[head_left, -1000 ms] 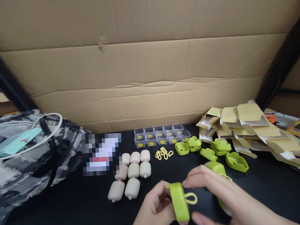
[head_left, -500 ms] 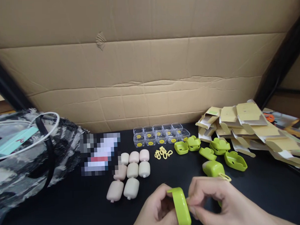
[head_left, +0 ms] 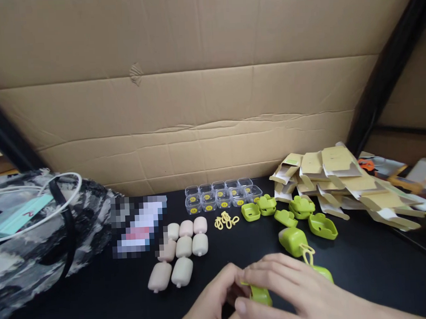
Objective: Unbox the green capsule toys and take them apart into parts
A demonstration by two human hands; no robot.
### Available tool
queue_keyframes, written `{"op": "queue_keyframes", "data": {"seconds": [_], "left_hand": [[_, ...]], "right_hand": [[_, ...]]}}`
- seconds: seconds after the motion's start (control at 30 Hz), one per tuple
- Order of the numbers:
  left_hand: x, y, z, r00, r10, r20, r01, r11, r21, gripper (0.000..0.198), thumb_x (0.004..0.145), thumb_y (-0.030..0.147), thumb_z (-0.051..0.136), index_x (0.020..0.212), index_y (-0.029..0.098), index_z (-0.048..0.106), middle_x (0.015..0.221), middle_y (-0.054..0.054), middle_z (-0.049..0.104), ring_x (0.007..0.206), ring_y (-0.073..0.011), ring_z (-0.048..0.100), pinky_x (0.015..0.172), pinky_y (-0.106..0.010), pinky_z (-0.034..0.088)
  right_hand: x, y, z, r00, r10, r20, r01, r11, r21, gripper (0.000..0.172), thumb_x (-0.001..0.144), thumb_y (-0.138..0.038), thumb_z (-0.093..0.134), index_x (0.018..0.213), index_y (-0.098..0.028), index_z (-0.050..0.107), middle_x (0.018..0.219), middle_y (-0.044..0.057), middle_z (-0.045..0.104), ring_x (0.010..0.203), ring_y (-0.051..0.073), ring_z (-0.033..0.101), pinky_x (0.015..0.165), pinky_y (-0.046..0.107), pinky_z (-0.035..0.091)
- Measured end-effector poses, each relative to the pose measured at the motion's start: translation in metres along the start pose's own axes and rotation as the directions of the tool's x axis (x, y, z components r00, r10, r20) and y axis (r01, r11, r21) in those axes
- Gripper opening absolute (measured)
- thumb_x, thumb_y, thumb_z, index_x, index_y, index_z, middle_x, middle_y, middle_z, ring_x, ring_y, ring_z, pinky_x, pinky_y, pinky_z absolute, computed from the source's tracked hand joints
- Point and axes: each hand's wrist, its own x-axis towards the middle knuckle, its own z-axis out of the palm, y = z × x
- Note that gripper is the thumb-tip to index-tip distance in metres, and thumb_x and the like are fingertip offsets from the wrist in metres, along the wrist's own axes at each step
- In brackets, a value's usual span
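Note:
Both my hands meet near the front of the table around a glossy green plastic shell (head_left: 260, 296). My left hand (head_left: 214, 300) grips it from the left, with its fingertips partly hidden. My right hand (head_left: 287, 285) is wrapped over its top and right side, covering most of it. Just beyond my right hand lies a green case (head_left: 293, 242) with a pale yellow loop (head_left: 308, 255). Another green piece (head_left: 323, 273) shows partly behind that hand. Further back are several loose green shells (head_left: 322, 226) with wavy edges, and a small pile of yellow loops (head_left: 227, 220).
Several rounded pastel pieces (head_left: 183, 247) stand in rows left of centre. Clear plastic boxes (head_left: 223, 199) with yellow labels line up at the back. Flattened cartons (head_left: 340, 172) are heaped at right. A patterned bag (head_left: 88, 202) with a cable lies left, beside a blurred-out item (head_left: 141, 223).
My right hand has moved from the shell's right side to over its top, hiding more of it. The shell has tilted in my left hand. The view has shifted slightly right.

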Motion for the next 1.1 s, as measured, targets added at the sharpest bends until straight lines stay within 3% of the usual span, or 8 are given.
{"op": "queue_keyframes", "data": {"seconds": [0.07,0.13,0.27,0.43,0.6,0.7,0.9,1.1], "left_hand": [[0.001,0.019,-0.009,1.000,0.014,-0.025,-0.013,0.999,0.046,0.020,0.086,0.039,0.050,0.084,0.019,0.046,0.086,0.000,0.049,0.079,-0.0133,0.048,0.075,-0.027,0.041],[0.005,0.041,-0.020,0.992,0.045,-0.116,-0.020,0.979,0.203,0.014,0.086,0.035,0.049,0.085,0.021,0.049,0.090,0.000,0.051,0.084,-0.0147,0.050,0.077,-0.028,0.042],[0.026,0.070,-0.044,0.978,0.089,-0.187,0.043,0.796,0.604,0.006,0.083,0.024,0.049,0.085,0.019,0.053,0.081,0.000,0.058,0.076,-0.0147,0.055,0.072,-0.027,0.044],[0.063,0.063,-0.065,0.985,0.117,-0.127,0.072,0.389,0.918,0.015,0.077,0.012,0.045,0.084,0.016,0.059,0.072,-0.002,0.063,0.070,-0.0166,0.058,0.063,-0.026,0.043],[0.081,0.048,-0.072,0.985,0.128,-0.119,0.082,0.265,0.961,0.017,0.075,0.012,0.048,0.074,0.015,0.065,0.067,-0.004,0.064,0.072,-0.0211,0.059,0.067,-0.031,0.043],[0.083,0.044,-0.069,0.982,0.152,-0.113,0.078,0.217,0.973,0.019,0.078,0.013,0.048,0.075,0.015,0.067,0.069,-0.007,0.066,0.077,-0.0236,0.060,0.073,-0.035,0.044],[0.061,0.050,-0.043,0.955,0.281,-0.092,0.040,0.186,0.982,0.031,0.088,0.023,0.042,0.110,0.012,0.060,0.103,-0.012,0.065,0.098,-0.0267,0.056,0.088,-0.041,0.041],[0.017,0.036,-0.002,0.927,0.359,0.113,-0.215,0.259,0.942,0.022,0.086,0.018,0.045,0.094,0.016,0.065,0.082,-0.007,0.066,0.074,-0.0201,0.057,0.067,-0.031,0.042]], "right_hand": [[0.000,0.001,-0.005,0.998,0.015,-0.065,-0.018,0.998,-0.054,0.022,0.090,-0.018,0.047,0.106,-0.020,0.061,0.100,0.008,0.070,0.088,0.019,0.065,0.080,0.030,0.053],[0.000,0.004,-0.008,0.985,0.103,-0.138,-0.111,0.993,-0.051,0.015,0.086,-0.021,0.050,0.094,-0.018,0.063,0.103,0.012,0.066,0.089,0.020,0.063,0.076,0.031,0.053],[-0.001,0.018,-0.005,0.932,0.352,-0.083,-0.357,0.933,-0.048,0.007,0.083,-0.024,0.056,0.081,-0.019,0.060,0.111,0.011,0.059,0.097,0.023,0.058,0.079,0.037,0.050],[-0.002,0.036,0.007,0.876,0.473,0.097,-0.451,0.872,-0.189,0.007,0.078,-0.024,0.065,0.074,-0.019,0.061,0.096,0.007,0.062,0.092,0.026,0.057,0.078,0.041,0.046],[-0.002,0.033,0.009,0.855,0.502,0.132,-0.477,0.860,-0.182,0.009,0.079,-0.028,0.064,0.075,-0.019,0.063,0.089,0.006,0.062,0.091,0.025,0.056,0.085,0.041,0.043],[-0.002,0.030,0.008,0.864,0.491,0.111,-0.474,0.868,-0.150,0.003,0.076,-0.020,0.061,0.074,-0.020,0.063,0.091,0.005,0.063,0.093,0.023,0.056,0.089,0.040,0.040],[-0.001,0.040,0.005,0.852,0.503,0.144,-0.478,0.860,-0.176,0.014,0.076,-0.011,0.057,0.071,-0.021,0.064,0.084,0.003,0.063,0.085,0.021,0.058,0.083,0.040,0.042],[0.001,0.044,0.000,0.827,0.526,0.198,-0.511,0.850,-0.125,0.006,0.069,-0.016,0.064,0.069,-0.021,0.066,0.085,0.002,0.062,0.086,0.021,0.058,0.085,0.039,0.040]]}}
